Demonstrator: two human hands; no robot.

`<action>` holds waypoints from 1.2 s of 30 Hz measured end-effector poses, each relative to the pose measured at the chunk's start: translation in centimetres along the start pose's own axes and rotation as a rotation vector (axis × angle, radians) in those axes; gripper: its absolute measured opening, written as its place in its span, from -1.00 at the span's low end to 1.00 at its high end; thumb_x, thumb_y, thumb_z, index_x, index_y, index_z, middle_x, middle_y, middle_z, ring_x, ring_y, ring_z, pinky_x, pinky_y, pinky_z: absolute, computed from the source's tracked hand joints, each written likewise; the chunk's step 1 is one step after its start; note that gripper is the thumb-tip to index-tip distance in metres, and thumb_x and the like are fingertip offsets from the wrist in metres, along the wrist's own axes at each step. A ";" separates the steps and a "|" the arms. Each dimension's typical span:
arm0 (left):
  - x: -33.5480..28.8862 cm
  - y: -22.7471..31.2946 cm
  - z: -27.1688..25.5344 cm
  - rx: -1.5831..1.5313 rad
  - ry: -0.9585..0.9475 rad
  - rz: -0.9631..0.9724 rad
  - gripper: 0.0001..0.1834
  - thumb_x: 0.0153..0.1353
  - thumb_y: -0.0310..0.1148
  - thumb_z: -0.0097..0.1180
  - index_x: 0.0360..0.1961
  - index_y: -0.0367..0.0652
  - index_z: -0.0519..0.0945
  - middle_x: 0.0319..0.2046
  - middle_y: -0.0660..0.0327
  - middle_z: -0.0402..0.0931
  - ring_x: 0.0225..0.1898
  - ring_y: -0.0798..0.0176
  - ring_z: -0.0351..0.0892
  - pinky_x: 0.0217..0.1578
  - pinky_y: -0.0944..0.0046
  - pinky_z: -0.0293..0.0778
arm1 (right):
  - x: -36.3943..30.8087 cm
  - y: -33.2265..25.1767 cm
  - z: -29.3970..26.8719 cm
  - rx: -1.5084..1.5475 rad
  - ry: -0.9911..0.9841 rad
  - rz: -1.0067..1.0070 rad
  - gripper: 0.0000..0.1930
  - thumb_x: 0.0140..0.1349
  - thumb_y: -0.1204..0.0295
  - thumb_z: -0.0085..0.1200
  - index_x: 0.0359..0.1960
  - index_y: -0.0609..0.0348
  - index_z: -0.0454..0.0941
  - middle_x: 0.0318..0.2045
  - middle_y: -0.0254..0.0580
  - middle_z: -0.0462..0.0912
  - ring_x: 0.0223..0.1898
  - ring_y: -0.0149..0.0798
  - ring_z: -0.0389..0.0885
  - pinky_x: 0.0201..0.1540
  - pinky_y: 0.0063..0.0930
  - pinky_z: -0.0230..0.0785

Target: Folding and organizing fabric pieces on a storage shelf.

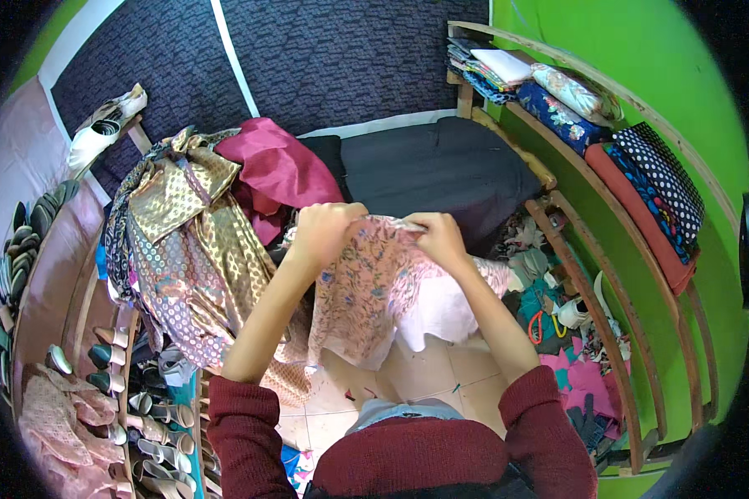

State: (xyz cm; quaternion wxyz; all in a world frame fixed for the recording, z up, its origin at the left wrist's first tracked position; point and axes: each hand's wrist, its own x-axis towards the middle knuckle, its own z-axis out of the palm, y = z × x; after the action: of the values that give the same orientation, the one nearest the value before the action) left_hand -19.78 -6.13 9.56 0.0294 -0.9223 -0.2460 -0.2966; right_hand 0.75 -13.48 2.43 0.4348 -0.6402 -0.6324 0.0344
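Note:
A peach floral cloth (362, 283) with a white part (443, 309) hangs in front of me, its top edge stretched between my hands. My left hand (324, 230) is closed on the top left of that edge. Farther right, my right hand (438, 237) pinches the same edge. The lower part of the cloth hangs loose above the tiled floor. Just left of my left hand lies a heap of gold patterned fabric (212, 241), with a crimson cloth (279, 162) on its far side. Behind my hands is a dark cushioned surface (433, 170).
At right, a wooden rack (624, 195) along the green wall bears folded fabrics (653, 183). Scissors with orange handles (537, 327) lie among scraps below it. Shoes (162, 453) fill a shelf at lower left, beside a pink lace cloth (62, 424). Small scraps dot the tiled floor (329, 399).

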 end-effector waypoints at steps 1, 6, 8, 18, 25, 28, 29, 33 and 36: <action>0.1 0.5 -0.4 0.028 -0.093 -0.033 -0.73 -0.08 -0.15 0.19 -0.38 -0.05 0.57 -0.49 0.08 0.54 -0.42 -0.01 0.54 -0.44 0.09 0.42 | 0.1 1.0 0.1 0.103 0.064 0.024 -0.73 -0.13 0.47 0.07 -0.29 0.03 0.59 -0.46 -0.08 0.60 -0.38 -0.04 0.59 -0.36 -0.36 0.39; -2.0 -2.1 -0.3 0.295 -0.353 -0.162 -0.68 -0.21 -0.11 0.29 -0.43 -0.04 0.60 -0.51 0.09 0.54 -0.36 0.03 0.54 -0.39 0.08 0.42 | 0.8 0.8 -1.5 0.289 0.169 -0.050 -0.68 -0.15 0.65 -0.07 -0.32 0.17 0.60 -0.47 -0.05 0.63 -0.42 -0.25 0.63 -0.38 -0.51 0.36; -2.9 -3.8 0.5 0.204 -0.236 -0.167 -0.77 -0.20 -0.24 0.28 -0.48 -0.08 0.62 -0.54 0.10 0.55 -0.43 0.04 0.56 -0.43 0.11 0.44 | 0.7 0.9 -2.8 0.286 0.157 -0.004 -0.62 -0.21 0.73 -0.15 -0.29 0.28 0.58 -0.41 -0.07 0.64 -0.36 -0.34 0.61 -0.28 -0.59 0.36; -2.4 -6.1 2.1 -0.510 0.110 -0.279 -0.83 -0.10 -0.49 0.13 -0.41 -0.28 0.58 -0.70 0.08 0.42 -0.68 0.35 0.35 -0.59 0.34 0.27 | -1.0 3.2 -6.4 0.201 0.190 0.108 -0.68 -0.18 0.73 -0.10 -0.33 0.33 0.58 -0.43 -0.09 0.65 -0.36 -0.36 0.60 -0.26 -0.59 0.36; 0.3 -2.5 1.3 -0.594 0.047 -0.232 -0.83 0.11 -0.41 0.10 -0.47 -0.34 0.53 -0.67 0.40 0.33 -0.56 0.57 0.19 -0.57 0.45 0.17 | -2.0 5.5 -7.4 0.070 0.337 0.194 -0.80 -0.06 0.61 0.00 -0.36 0.26 0.59 -0.49 -0.05 0.62 -0.41 -0.31 0.60 -0.33 -0.50 0.36; 0.8 -1.5 1.4 -0.608 -0.028 -0.228 -0.80 0.17 -0.35 0.05 -0.44 -0.32 0.48 -0.65 0.42 0.29 -0.55 0.57 0.18 -0.55 0.46 0.18 | -1.9 5.2 -6.9 0.022 0.364 0.216 -0.73 -0.09 0.63 -0.11 -0.33 0.23 0.58 -0.47 0.01 0.60 -0.40 -0.19 0.62 -0.32 -0.47 0.37; 1.1 -0.9 2.1 -0.743 0.021 -0.197 -0.75 0.16 -0.31 0.05 -0.46 -0.33 0.46 -0.68 0.33 0.29 -0.58 0.54 0.19 -0.57 0.42 0.18 | -1.9 5.4 -6.7 0.001 0.380 0.234 -0.72 -0.09 0.63 -0.10 -0.32 0.23 0.57 -0.46 0.00 0.60 -0.40 -0.19 0.62 -0.32 -0.47 0.37; 0.9 -0.3 3.3 -0.866 0.033 -0.172 -0.75 0.17 -0.30 0.03 -0.44 -0.33 0.46 -0.67 0.30 0.34 -0.57 0.53 0.24 -0.56 0.42 0.21 | -1.9 6.5 -6.2 -0.016 0.422 0.233 -0.72 -0.09 0.62 -0.09 -0.30 0.22 0.56 -0.44 0.02 0.60 -0.38 -0.18 0.62 -0.30 -0.47 0.37; -0.2 -1.8 5.2 -0.964 0.035 -0.185 -0.80 0.20 -0.34 0.00 -0.37 -0.31 0.49 -0.58 0.39 0.41 -0.50 0.56 0.29 -0.50 0.46 0.24 | -1.8 7.2 -6.3 0.030 0.395 0.225 -0.72 -0.10 0.63 -0.09 -0.30 0.25 0.56 -0.44 0.00 0.61 -0.37 -0.22 0.62 -0.29 -0.48 0.37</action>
State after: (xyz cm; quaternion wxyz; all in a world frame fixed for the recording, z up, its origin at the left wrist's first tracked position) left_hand -18.01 -3.62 5.04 -0.4232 -0.8002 -0.1610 -0.3933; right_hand 9.74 -16.92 1.11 0.5531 -0.6944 -0.4592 -0.0339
